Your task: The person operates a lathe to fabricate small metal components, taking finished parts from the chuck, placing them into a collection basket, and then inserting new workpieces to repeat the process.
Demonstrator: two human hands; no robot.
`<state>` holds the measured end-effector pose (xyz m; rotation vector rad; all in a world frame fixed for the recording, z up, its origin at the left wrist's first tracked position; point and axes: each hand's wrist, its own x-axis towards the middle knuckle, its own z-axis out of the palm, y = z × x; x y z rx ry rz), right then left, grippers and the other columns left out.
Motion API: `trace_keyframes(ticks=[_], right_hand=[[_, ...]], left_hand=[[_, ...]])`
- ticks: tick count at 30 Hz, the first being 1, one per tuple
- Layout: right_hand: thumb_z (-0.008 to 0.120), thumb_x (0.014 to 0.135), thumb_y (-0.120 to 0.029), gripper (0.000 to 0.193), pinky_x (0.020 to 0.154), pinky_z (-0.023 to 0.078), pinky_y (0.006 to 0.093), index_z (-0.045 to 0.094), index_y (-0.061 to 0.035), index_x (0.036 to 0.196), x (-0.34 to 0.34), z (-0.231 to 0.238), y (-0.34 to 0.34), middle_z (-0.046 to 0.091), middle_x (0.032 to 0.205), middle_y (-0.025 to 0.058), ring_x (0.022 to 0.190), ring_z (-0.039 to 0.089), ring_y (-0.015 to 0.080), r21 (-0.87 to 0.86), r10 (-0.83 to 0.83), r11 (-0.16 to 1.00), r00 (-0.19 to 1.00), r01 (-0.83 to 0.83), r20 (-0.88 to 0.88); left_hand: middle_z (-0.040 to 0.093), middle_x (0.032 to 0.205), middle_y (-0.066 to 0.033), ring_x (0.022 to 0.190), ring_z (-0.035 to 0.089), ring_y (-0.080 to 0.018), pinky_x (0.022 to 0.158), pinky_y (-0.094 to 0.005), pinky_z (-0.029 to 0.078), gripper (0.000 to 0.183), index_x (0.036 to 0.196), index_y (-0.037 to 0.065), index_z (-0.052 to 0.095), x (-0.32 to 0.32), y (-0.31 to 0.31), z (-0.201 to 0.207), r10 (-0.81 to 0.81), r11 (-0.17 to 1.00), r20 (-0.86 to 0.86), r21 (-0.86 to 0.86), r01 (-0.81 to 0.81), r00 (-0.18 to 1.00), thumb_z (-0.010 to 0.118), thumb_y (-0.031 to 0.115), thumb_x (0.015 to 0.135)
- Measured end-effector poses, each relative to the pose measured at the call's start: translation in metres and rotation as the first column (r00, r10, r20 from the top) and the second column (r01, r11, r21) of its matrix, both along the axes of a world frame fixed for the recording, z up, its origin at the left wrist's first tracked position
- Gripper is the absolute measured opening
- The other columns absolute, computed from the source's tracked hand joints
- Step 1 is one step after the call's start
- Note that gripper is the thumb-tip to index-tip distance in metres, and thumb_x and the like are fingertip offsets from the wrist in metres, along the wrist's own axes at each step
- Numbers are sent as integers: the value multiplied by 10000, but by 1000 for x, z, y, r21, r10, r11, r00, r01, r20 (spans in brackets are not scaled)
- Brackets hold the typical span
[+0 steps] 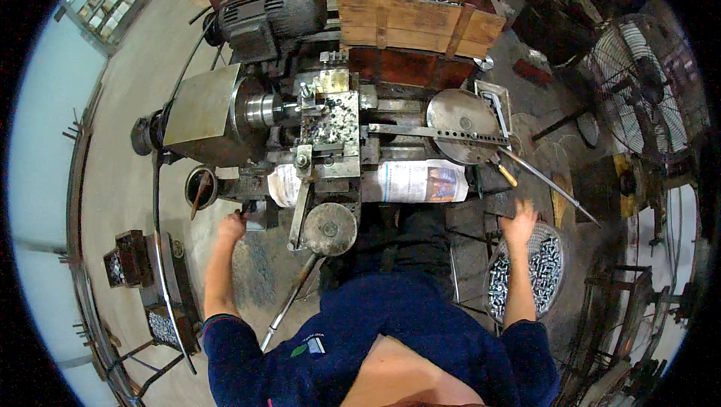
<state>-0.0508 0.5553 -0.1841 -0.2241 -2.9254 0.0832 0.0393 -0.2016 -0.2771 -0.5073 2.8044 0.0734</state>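
My left hand (233, 224) is at the front left of a small lathe (330, 125), its fingers curled at a dark part by a pale plate (257, 214). What they hold, if anything, is too small to make out. My right hand (520, 221) is over the far rim of a round wire basket (492, 306) of small metal pieces (537, 268). Its fingers look apart and nothing shows in them. On the lathe, a bright chuck (261, 109) faces the tool slide, and a long lever (289, 298) reaches toward me from a round disc (330, 229).
A wooden crate (420, 24) with metal pieces stands behind the lathe, beside a motor (274, 13). A second lever (552, 185) slants out at right, below a large fan (642, 91). At left are a brush pot (201, 188) and small trays of parts (161, 324).
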Motion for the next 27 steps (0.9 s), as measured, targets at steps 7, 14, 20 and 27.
trace_keyframes(ticks=[7,14,20,27], right_hand=[[601,569,-183,350,919,377,443,657,-38,883,29,-10,-37,615,974,160,983,541,323,-279,155,951,987,-137,41],[597,571,-151,367,859,434,395,651,-42,917,-28,93,-67,613,979,166,943,555,338,-341,227,910,971,-237,-69],[612,552,-123,394,852,441,397,633,-39,936,-80,159,-192,600,1000,155,952,548,329,-375,603,651,750,-660,-272],[637,504,-156,362,956,362,394,634,-19,838,-122,193,-373,586,962,149,1012,516,302,-114,896,215,242,-970,-372]], left_hand=[[629,797,-214,763,610,-395,665,-494,475,486,826,36,578,9,64,-81,452,892,-234,123,-435,861,480,512,818],[633,799,-189,742,617,-375,642,-466,491,402,868,34,559,24,16,-43,133,991,-124,5,-134,983,491,428,825],[635,828,-197,701,632,-323,636,-431,499,361,985,4,571,46,28,-51,334,924,-188,259,-282,924,588,309,793],[638,747,-157,612,632,-237,582,-360,482,320,1065,35,596,60,-11,116,404,859,-377,469,-204,834,573,233,815]])
